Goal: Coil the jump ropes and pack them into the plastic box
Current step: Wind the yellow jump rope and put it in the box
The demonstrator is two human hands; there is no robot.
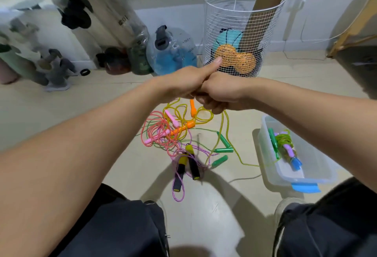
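left hand, thumb out, and right hand meet fist to fist, each grip curled round a yellow rope trailing down. below them the tangled jump ropes lie on the floor; right of those, the plastic box holds a coiled one.

Head camera, looking forward-down, close over floor.

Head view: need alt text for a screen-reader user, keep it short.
A person's left hand and right hand meet above a tangle of jump ropes on the floor, gripping a yellow-green rope that hangs from them. To the right, a clear plastic box already holds coiled ropes; a wire mesh basket stands behind.
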